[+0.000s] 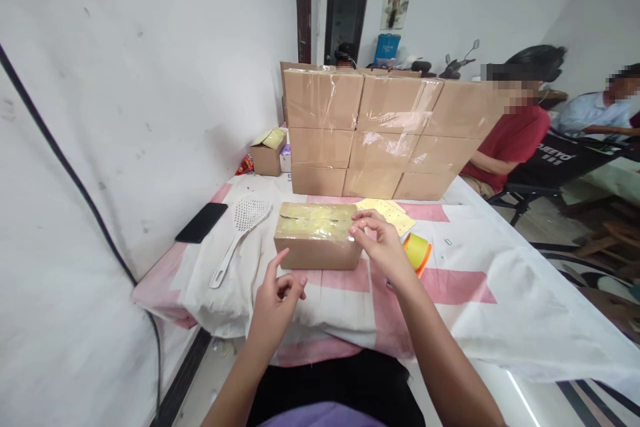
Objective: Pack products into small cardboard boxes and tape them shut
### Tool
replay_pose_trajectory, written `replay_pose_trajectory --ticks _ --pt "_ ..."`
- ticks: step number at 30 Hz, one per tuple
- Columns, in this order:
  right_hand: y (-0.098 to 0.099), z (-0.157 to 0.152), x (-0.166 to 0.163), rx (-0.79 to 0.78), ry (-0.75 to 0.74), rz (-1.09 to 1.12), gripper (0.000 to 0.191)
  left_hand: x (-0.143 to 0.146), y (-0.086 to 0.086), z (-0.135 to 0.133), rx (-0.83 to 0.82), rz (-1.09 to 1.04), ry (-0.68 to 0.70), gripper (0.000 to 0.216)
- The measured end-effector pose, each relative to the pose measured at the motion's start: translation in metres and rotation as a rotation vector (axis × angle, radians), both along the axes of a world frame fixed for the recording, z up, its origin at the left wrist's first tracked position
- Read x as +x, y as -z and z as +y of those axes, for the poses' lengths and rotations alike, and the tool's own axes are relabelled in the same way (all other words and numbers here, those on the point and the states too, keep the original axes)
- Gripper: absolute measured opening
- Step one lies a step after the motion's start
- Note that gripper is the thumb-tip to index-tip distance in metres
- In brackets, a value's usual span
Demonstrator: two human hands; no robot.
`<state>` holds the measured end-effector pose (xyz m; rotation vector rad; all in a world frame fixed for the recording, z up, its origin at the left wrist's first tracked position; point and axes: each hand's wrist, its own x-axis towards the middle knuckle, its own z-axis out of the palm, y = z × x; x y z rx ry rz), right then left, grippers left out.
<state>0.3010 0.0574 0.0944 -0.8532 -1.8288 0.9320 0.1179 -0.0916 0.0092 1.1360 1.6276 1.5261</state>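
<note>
In front of me a small cardboard box (pixel 316 252) lies lengthwise, with shiny clear tape over its yellowish top. My right hand (pixel 377 240) is at the box's upper right end, thumb and fingers bent together against the taped edge. My left hand (pixel 279 290) hovers by the near left corner with nothing in it; its index finger points out and the other fingers curl loosely. Just right of my right wrist is a yellow tape roll (pixel 416 250) with an orange edge, partly hidden by that hand. A dotted yellow sheet (pixel 393 215) lies behind it.
A wall of taped cartons (pixel 380 133) stands at the table's back. To the left lie a white slotted skimmer (pixel 245 220) and a black phone (pixel 201 223). Another small box (pixel 267 153) is by the wall. A person in red (pixel 515 140) sits beyond the right side.
</note>
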Motion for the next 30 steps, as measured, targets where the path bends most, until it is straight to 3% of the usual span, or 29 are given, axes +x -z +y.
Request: replay_pose_trajectory --ticks 4,8,13,17,20,23,26,28,30 --pt "-0.001 0.024 0.000 -0.011 0.013 -0.089 0.022 0.000 -0.007 0.006 -0.025 0.038 -0.007 0.070" --pt "-0.001 0.050 -0.003 -0.037 -0.052 -0.213 0.021 0.004 -0.014 0.020 -0.050 0.120 0.072 0.074" --pt "0.004 0.077 -0.017 -0.048 -0.075 -0.366 0.015 0.013 -0.023 0.052 -0.064 0.381 0.183 0.070" --pt "0.016 0.081 -0.030 0.060 -0.008 -0.530 0.017 0.023 -0.026 0.073 -0.201 0.607 0.218 0.063" --pt "0.025 0.088 -0.034 0.175 0.098 -0.563 0.022 0.029 -0.023 0.079 -0.248 0.657 0.171 0.058" --pt "0.027 0.110 -0.031 0.262 0.353 -0.491 0.041 0.032 -0.021 0.080 -0.236 0.664 0.134 0.055" --pt "0.027 0.133 -0.016 0.200 0.488 -0.434 0.036 0.032 -0.020 0.079 -0.228 0.640 0.143 0.055" --pt "0.030 0.134 0.000 0.081 0.369 -0.356 0.032 0.030 -0.017 0.077 -0.221 0.619 0.174 0.056" --pt "0.039 0.120 0.017 -0.045 0.093 -0.254 0.038 0.026 -0.010 0.073 -0.188 0.605 0.209 0.056"
